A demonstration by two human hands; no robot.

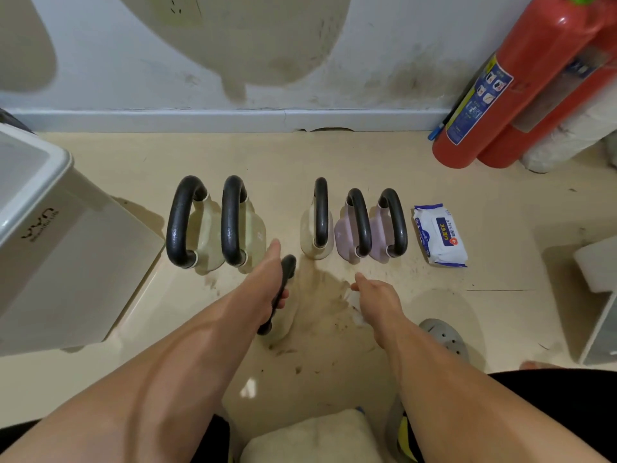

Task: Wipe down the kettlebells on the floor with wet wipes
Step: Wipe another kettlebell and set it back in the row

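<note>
Several kettlebells with black handles stand in a row on the floor: two cream ones (213, 225) at the left, a smaller cream one (315, 228) in the middle and two lilac ones (367, 228) at the right. In front of the row my left hand (270, 282) grips the black handle of another cream kettlebell (283, 325), whose body is mostly hidden by my arm. To its right my right hand (374, 295) holds a crumpled white wet wipe (357, 314) just above the floor. A white and blue pack of wet wipes (439, 235) lies right of the lilac kettlebells.
A white box (50, 235) stands at the left. Two red fire extinguishers (521, 85) lean on the wall at the back right. A grey clog (445, 335) lies by my right arm, a white object (597, 262) at the right edge. The floor is dirty between my hands.
</note>
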